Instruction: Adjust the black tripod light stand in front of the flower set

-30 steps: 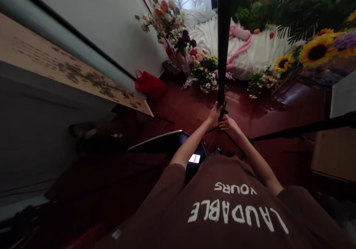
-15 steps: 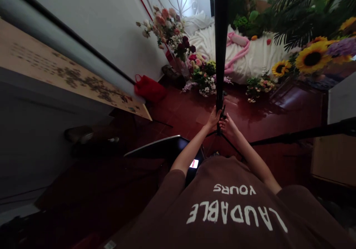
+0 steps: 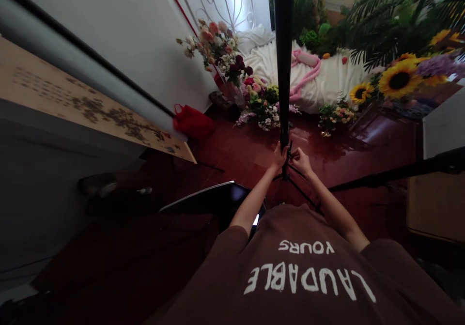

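Note:
A black upright stand [image 3: 283, 68] with splayed legs rises in front of me on the red floor. My left hand [image 3: 279, 157] is wrapped around its pole from the left, low down near the legs. On the right side of the pole, my right hand [image 3: 301, 161] has its fingers closed at a small black clamp knob [image 3: 289, 151]. Part of the knob is hidden by those fingers.
Flower bunches [image 3: 267, 104] and a white cloth [image 3: 330, 83] lie beyond the stand. Sunflowers [image 3: 398, 80] are at right. Another black pole [image 3: 385, 175] crosses from the right. A red bag [image 3: 194, 120], a long printed panel [image 3: 109, 107] and a dark flat screen [image 3: 214, 196] are at left.
My right hand has shifted slightly right and its fingers have turned at the knob. My left hand stays on the pole. The view has tilted a little.

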Tool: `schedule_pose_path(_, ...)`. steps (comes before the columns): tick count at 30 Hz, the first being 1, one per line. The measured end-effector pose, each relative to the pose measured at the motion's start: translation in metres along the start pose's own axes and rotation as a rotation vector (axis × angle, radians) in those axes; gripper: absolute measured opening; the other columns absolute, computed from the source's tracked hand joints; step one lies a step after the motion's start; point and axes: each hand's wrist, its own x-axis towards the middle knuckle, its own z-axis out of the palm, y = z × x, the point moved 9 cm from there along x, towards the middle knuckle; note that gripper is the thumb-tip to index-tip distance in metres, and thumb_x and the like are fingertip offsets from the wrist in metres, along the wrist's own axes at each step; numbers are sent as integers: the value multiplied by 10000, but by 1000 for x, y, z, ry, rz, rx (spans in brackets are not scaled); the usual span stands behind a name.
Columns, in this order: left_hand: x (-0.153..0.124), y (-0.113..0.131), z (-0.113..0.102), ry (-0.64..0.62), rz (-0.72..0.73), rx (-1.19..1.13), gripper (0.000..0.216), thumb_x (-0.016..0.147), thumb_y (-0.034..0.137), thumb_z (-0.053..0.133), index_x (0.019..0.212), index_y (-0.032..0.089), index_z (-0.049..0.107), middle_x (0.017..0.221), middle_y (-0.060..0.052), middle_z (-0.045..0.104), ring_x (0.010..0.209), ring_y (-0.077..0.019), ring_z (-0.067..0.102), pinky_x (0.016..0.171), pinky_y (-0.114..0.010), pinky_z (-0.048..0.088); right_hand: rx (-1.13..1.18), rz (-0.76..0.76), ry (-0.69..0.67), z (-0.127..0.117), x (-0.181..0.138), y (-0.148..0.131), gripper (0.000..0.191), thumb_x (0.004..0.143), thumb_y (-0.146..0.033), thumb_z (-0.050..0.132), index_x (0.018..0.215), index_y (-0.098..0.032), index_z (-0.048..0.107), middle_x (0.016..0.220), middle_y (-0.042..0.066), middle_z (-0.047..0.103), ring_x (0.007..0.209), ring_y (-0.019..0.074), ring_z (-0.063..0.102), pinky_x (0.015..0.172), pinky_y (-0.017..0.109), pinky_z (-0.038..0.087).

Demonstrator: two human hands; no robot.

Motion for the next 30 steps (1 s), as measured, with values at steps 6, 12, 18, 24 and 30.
schedule_pose_path(6, -2, 23, -10, -5, 96, 49, 608, 888, 708, 385, 1112, 185, 598, 1047, -145, 676, 926, -221, 644, 864, -368, 498, -104, -146, -30, -4, -13, -14, 220, 812, -341, 634, 998, -229, 597, 991, 47, 688, 786, 165, 652, 736, 296, 549)
schedule_pose_path(12, 4, 66, -22, 80, 202, 77, 550, 903, 695, 367, 1055, 217, 591, 998, -117, 684, 911, -216, 649, 844, -347, 486, -105, -181, -55, -3, -34, -22, 323, 875, -322, 566, 1188, -251, 602, 1142, 66, 675, 945, 196, 669, 801, 319, 561)
schedule_pose_path(18, 13, 106, -32, 234, 272, 25, 488, 923, 659, 381, 1000, 214, 566, 864, -59, 630, 762, -154, 600, 744, -293, 466, -89, -149, -101, 3, -51, -13, 400, 850, -291, 584, 1246, -257, 622, 1431, 93, 525, 1075, 221, 649, 820, 332, 578)
schedule_pose_path(24, 24, 131, -36, 263, 295, -36, 448, 960, 598, 366, 1051, 203, 558, 799, -28, 586, 672, -118, 547, 677, -269, 446, -54, -61, -72, 5, -51, -3, 594, 848, -295, 619, 1422, -268, 467, 1209, 76, 689, 1024, 220, 681, 821, 339, 581)
schedule_pose_path(30, 31, 124, -36, 239, 275, -58, 439, 969, 565, 378, 1137, 203, 560, 843, -49, 614, 694, -123, 574, 699, -283, 467, -54, -65, 69, 0, -37, 0, 447, 860, -400, 651, 1272, -245, 570, 1056, 78, 742, 855, 208, 710, 801, 352, 571)
